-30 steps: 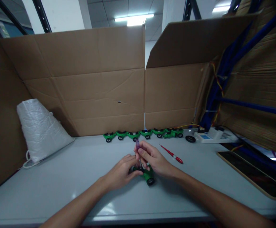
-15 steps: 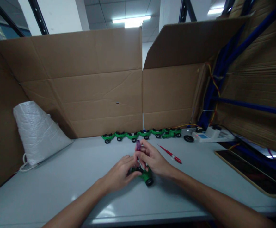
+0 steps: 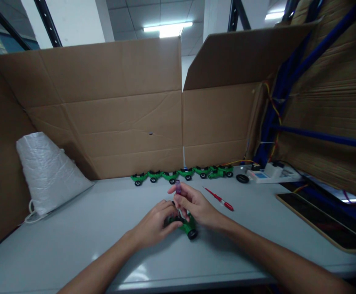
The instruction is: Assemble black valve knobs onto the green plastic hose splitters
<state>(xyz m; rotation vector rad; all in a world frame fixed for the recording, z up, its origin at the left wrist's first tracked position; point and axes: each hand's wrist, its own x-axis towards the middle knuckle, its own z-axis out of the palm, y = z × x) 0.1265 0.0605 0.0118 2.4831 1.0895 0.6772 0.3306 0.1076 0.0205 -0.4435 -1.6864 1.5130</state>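
Observation:
A small green toy vehicle [image 3: 184,226] with black wheels rests on the table in front of me. My left hand [image 3: 159,220] is closed around its left end, covering part of it. Held upright over the toy is a screwdriver [image 3: 178,188] with a purple see-through handle, gripped by the fingers of my right hand [image 3: 196,204]. Its shaft points down at the black part of the toy; the tip is hidden between the hands.
Several similar green toy vehicles [image 3: 172,179] stand in a row along the cardboard wall [image 3: 122,134]. A red screwdriver [image 3: 219,199], a black ring [image 3: 242,179], a power strip [image 3: 272,175] and a dark panel [image 3: 318,220] lie rightward. A white bag [image 3: 49,175] sits at left.
My right hand's fingers have shifted round the screwdriver handle, with the index finger now reaching out to the left past it. The left hand and the toy hold nearly still.

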